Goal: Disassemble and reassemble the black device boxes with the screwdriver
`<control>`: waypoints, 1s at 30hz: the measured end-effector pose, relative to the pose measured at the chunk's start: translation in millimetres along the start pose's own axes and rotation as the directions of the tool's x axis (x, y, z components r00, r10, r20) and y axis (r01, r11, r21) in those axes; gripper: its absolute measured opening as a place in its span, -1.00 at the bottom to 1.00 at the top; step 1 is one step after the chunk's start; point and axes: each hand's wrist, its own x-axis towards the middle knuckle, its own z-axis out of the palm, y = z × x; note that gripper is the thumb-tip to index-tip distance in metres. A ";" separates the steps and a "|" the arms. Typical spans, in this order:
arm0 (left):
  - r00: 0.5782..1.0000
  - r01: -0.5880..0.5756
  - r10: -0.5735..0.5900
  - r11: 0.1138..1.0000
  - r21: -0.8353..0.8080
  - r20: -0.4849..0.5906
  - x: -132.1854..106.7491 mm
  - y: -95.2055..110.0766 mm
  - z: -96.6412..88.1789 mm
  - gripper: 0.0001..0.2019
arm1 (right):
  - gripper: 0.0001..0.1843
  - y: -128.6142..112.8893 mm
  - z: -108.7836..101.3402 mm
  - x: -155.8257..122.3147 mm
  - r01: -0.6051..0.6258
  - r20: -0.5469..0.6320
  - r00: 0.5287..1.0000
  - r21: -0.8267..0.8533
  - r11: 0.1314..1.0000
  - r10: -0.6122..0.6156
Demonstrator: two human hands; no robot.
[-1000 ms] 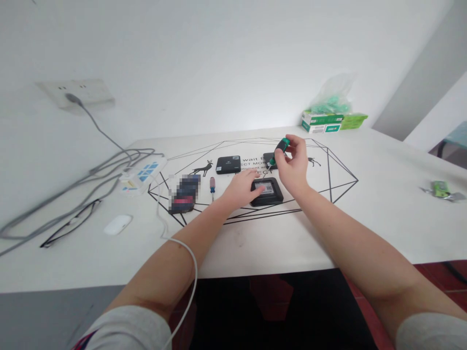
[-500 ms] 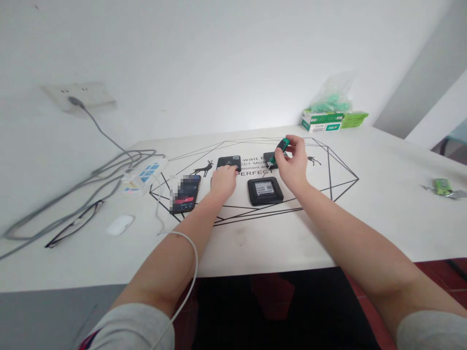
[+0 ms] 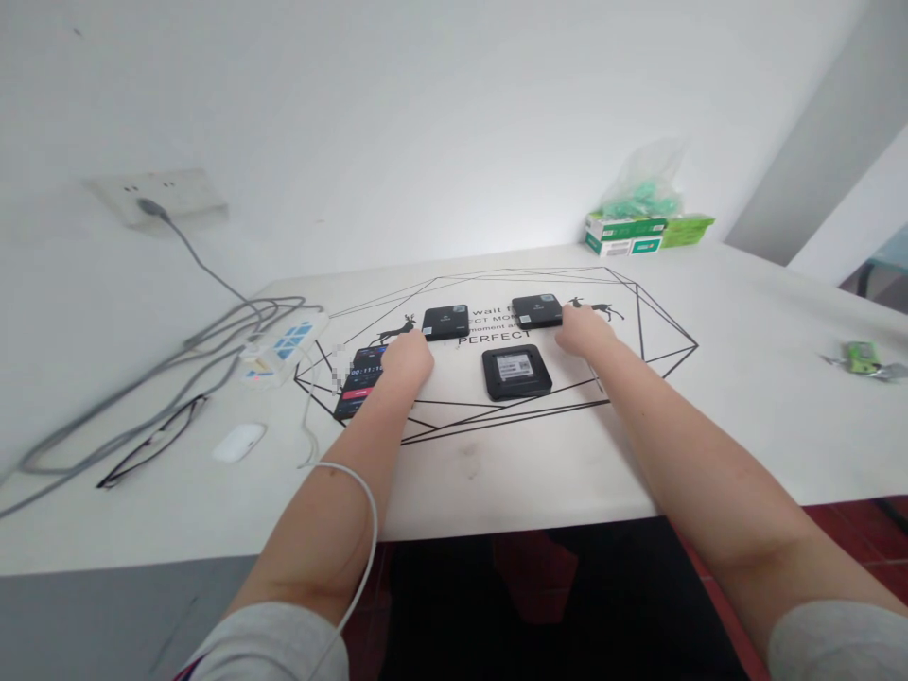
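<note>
My left hand rests on the white table, curled over the spot between a phone and a small black box. Its fingers look closed, and whatever is under them is hidden. My right hand lies low on the table just in front of a second black box, with its fingers hidden behind the back of the hand. No screwdriver shows. A third black box with a label lies between my hands, touched by neither.
A power strip with grey cables, glasses and a white mouse lie at the left. Green-and-white boxes stand at the back wall. A small green object is at the far right. A white cable crosses my left forearm.
My left hand moved from the labelled box to the left, beside the phone. My right hand, which held a green screwdriver up, dropped to the table; neither screwdriver shows now.
</note>
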 end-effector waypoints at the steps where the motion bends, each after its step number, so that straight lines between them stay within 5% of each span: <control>1: 0.997 -0.021 0.018 0.999 -0.035 -0.080 1.0 -0.1 -0.6 -0.62 | -0.46 2.6 2.1 1.3 -0.008 0.031 0.999 -0.015 1.000 0.009; 4: 0.929 -0.178 0.068 0.945 -0.276 -0.365 3.6 2.8 -2.7 -0.68 | -0.51 4.6 5.0 2.0 -0.010 0.069 0.998 -0.023 1.000 0.011; 6: 0.884 -0.326 0.069 0.799 -0.505 -0.462 4.3 8.3 -2.1 -0.64 | -0.51 0.5 2.7 -1.0 -0.015 0.055 0.998 -0.035 0.999 0.017; 9: 0.879 -0.435 0.063 0.515 -0.739 -0.473 1.7 19.7 3.3 -0.60 | -0.52 -11.2 -3.7 -9.5 0.145 -0.041 0.988 -0.025 0.989 -0.146; 12: 0.894 -0.431 0.067 0.402 -0.808 -0.444 -4.1 29.5 10.8 -0.61 | -0.45 -21.4 -6.1 -18.1 0.444 -0.006 0.896 0.062 0.894 -0.444; 15: 0.891 -0.439 0.080 0.403 -0.803 -0.447 -9.8 34.3 16.5 -0.62 | -0.17 -23.1 -1.5 -23.5 0.583 0.213 0.772 0.136 0.801 -0.598; 18: 0.869 -0.475 0.103 0.444 -0.760 -0.484 -13.7 36.1 19.9 -0.62 | 0.16 -20.0 4.2 -26.0 0.613 0.364 0.691 0.165 0.773 -0.625; 21: 0.854 -0.501 0.117 0.451 -0.739 -0.508 -16.0 37.9 21.9 -0.61 | 0.29 -19.3 6.2 -27.6 0.600 0.391 0.700 0.134 0.789 -0.598; 30: 0.874 -0.451 0.049 0.454 -0.768 -0.484 -13.7 39.0 23.4 -0.59 | 0.20 -23.9 6.3 -31.9 0.613 0.376 0.703 0.109 0.782 -0.603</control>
